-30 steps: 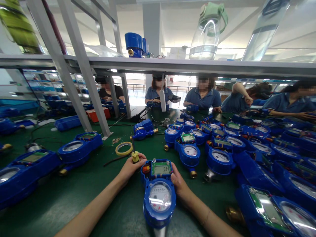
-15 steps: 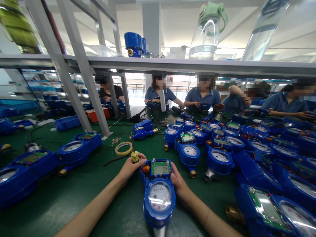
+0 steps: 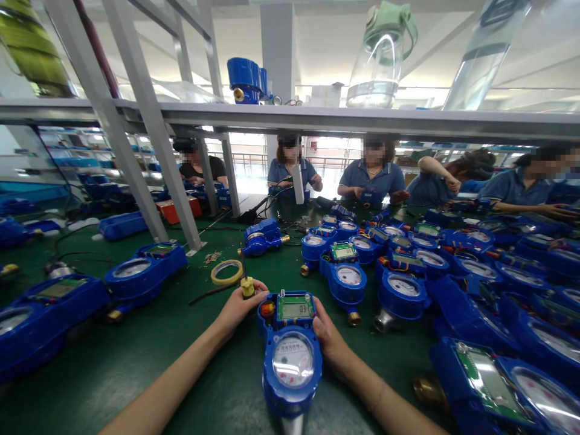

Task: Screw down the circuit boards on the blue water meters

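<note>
A blue water meter stands in front of me, its round dial toward me and its metal pipe end pointing down. On its exposed circuit board, the small display reads about 03. My right hand is closed around the meter's upper right side. My left hand is closed on what looks like a screwdriver, with a yellow and black handle and a thin dark shaft pointing up. The left fingertips reach the meter's upper left corner; part of the handle is hidden in the hand.
Many similar meters crowd the green table on the right; several more lie left. Beyond my left hand are a yellow tape roll, a dark cable and a lone meter. A metal shelf crosses above. Co-workers sit opposite.
My hands, the meter and the screwdriver have hardly moved. Across the table, a co-worker's outstretched hand has drawn back and up toward the body.
</note>
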Demonstrator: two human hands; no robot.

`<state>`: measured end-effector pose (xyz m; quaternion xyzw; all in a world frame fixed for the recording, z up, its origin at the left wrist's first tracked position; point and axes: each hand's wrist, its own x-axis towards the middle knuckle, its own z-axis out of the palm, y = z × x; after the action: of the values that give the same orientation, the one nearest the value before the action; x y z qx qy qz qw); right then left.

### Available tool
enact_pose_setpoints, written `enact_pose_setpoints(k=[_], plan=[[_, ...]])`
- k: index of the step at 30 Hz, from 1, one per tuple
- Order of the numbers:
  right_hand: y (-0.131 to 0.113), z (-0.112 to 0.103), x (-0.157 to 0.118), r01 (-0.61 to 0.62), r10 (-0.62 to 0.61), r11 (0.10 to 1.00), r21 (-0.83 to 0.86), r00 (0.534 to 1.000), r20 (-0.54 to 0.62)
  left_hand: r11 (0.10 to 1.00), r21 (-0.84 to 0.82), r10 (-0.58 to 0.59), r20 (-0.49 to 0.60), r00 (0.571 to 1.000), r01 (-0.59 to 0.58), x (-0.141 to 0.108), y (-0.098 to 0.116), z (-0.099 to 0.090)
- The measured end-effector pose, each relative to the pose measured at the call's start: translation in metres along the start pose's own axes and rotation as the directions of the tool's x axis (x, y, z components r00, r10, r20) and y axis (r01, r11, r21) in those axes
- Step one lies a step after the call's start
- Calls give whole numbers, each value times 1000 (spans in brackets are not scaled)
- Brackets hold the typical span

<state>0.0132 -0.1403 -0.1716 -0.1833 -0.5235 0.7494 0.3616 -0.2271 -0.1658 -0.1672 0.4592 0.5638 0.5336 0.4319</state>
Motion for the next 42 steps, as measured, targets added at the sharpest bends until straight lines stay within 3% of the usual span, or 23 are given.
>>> enact_pose_setpoints(k=[42], plan=[[-3,6,-3,5,-5,1000,25,1000,-24,1000,-11,-9,-10,1000,9,0,2,0]])
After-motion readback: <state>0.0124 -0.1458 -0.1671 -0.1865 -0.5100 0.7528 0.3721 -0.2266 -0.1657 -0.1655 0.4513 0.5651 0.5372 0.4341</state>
